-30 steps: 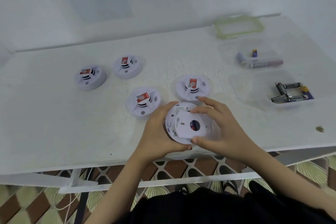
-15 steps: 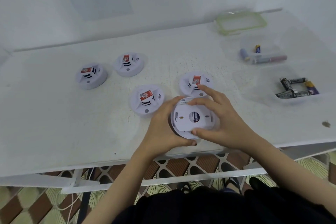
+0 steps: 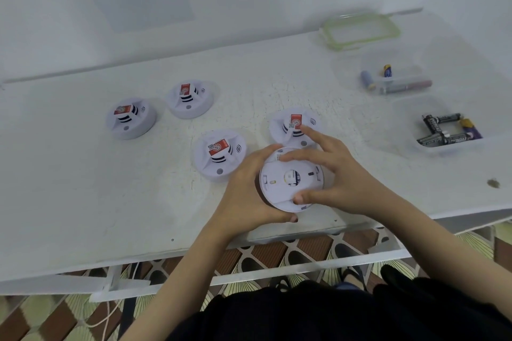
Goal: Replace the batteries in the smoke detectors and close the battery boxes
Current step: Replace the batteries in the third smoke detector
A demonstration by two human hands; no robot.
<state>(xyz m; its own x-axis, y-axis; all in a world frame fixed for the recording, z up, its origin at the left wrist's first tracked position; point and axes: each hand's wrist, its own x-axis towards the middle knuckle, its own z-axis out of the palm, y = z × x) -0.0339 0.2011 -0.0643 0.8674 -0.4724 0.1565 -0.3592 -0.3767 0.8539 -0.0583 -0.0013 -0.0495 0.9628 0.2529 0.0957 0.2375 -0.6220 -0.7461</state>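
A white round smoke detector [image 3: 288, 184] lies upside down at the near edge of the white table [image 3: 83, 188], its back cover facing up. My left hand [image 3: 246, 191] grips its left rim. My right hand [image 3: 332, 174] holds its right side, with fingers spread across the top and the thumb on the near rim. Several other detectors stand with red labels up: one [image 3: 295, 127] just behind my right fingers, one [image 3: 219, 155] to the left, and two farther left [image 3: 189, 98] [image 3: 130, 117].
A clear tray [image 3: 454, 147] at the right holds several black and purple batteries [image 3: 443, 130]. Behind it another clear container [image 3: 399, 83] holds a few batteries. A green-rimmed lid [image 3: 360, 29] lies at the back right. A dark spot [image 3: 493, 183] marks the table.
The detector has been lowered from a tilt to lie flatter. The cover has turned, so its centre hole now shows a label instead of a dark opening. Both hands stay on it.
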